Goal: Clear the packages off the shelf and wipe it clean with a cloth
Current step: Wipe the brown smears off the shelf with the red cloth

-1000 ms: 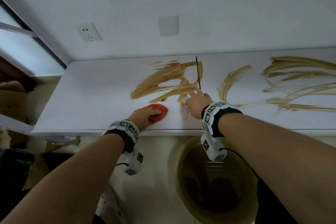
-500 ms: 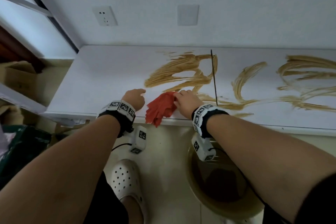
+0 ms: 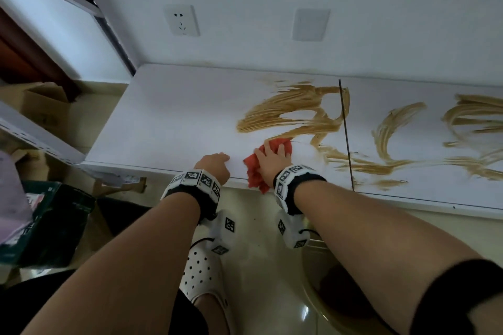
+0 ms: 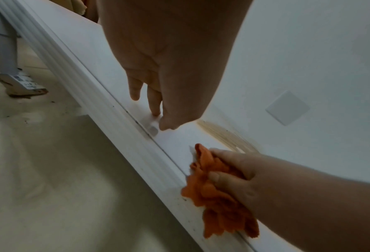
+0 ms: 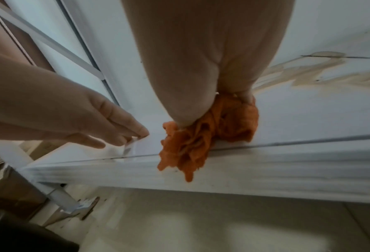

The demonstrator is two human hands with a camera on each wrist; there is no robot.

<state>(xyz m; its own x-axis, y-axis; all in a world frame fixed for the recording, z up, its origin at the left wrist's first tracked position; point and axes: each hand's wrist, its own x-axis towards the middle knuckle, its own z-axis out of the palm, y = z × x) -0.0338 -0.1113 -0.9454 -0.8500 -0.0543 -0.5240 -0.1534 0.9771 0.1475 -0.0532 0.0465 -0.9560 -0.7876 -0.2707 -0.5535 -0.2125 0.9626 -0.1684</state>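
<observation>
While the right hand (image 3: 272, 158) grips the cloth (image 3: 255, 171) on the shelf (image 3: 163, 128), the left hand's (image 3: 213, 164) straight, close-set fingers (image 4: 153, 102) touch its near edge.

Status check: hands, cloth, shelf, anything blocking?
Right hand grips orange cloth on shelf front edge. Left hand open, fingertips on shelf. Brown smears unwiped. Nothing blocking.
</observation>
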